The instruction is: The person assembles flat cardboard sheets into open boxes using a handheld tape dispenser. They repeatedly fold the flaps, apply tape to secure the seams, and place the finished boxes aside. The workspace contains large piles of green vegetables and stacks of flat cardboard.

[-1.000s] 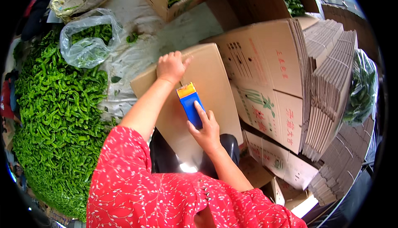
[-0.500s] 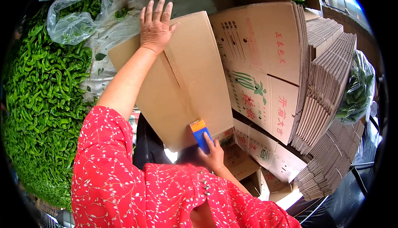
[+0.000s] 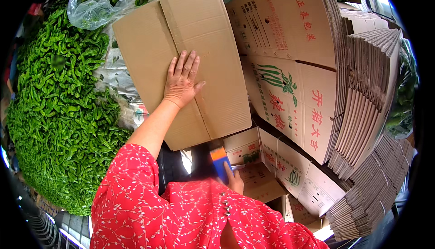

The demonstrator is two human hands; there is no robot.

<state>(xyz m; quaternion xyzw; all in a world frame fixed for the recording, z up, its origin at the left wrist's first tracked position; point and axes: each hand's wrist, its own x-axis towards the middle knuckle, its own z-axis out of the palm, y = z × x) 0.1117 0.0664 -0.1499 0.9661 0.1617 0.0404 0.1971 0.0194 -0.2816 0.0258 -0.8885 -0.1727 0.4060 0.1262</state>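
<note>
A closed brown cardboard box (image 3: 215,27) stands in front of me, its two flaps meeting along a lengthwise seam. On that seam my left hand (image 3: 182,85) lies flat, fingers stretched and a little apart. My right hand (image 3: 234,182) is closed round a blue-and-orange tape dispenser (image 3: 220,164), held just below the near edge of the box and apart from it. A strip of tape seems to run along the seam. Part of my right hand's grip is hidden behind the dispenser.
Green peppers (image 3: 63,126) form a big heap on the left, with a clear plastic bag (image 3: 95,5) on top. Flattened printed cartons (image 3: 290,81) lean upright on the right, beside more bundled cartons (image 3: 362,113). An opened carton (image 3: 258,183) lies near my right hand.
My left hand has slid from the far end of the box to the middle of its seam. The tape dispenser has come off the top, past the near edge. The view has shifted.
</note>
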